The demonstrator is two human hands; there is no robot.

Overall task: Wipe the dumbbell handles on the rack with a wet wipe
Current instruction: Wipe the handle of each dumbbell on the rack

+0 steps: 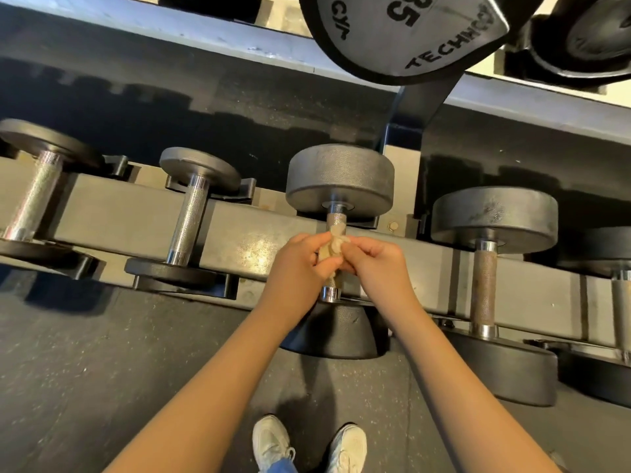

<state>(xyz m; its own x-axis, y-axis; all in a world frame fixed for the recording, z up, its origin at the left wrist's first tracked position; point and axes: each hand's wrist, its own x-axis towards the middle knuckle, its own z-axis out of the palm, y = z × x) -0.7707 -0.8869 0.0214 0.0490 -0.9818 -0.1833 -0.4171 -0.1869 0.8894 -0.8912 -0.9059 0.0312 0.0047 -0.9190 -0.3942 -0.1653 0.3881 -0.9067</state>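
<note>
Farthest left of the middle dumbbell [339, 180] lies a thick-handled dumbbell [34, 196], resting across the grey rack rail [239, 230]. Between it and the middle dumbbell sits a slimmer dumbbell [189, 220] with a bright chrome bar, its ends in black cradles. The left hand [300, 264] comes in from the left of the middle dumbbell's handle [336, 218], fingers curled and pinching a crumpled beige wet wipe [333, 245]. The wipe sits over the mid part of that handle, between its 2 round heads (whether it wraps right around the bar is hidden by the fingers). The right hand [375, 264] meets it from the right side of the same handle, thumb and fingertips closed on the wipe's other edge, so both hands hold the 1 wipe. Just right of the middle dumbbell stands a rusty-handled dumbbell [483, 288], and beyond that, at the frame's edge, part of another dumbbell [619, 302] shows. Above and right of the middle dumbbell, on the upper tier, is a large dumbbell head marked 35 [403, 35]. Below the middle dumbbell, on the dark speckled floor [102, 370], stand 2 white shoes [271, 442].
</note>
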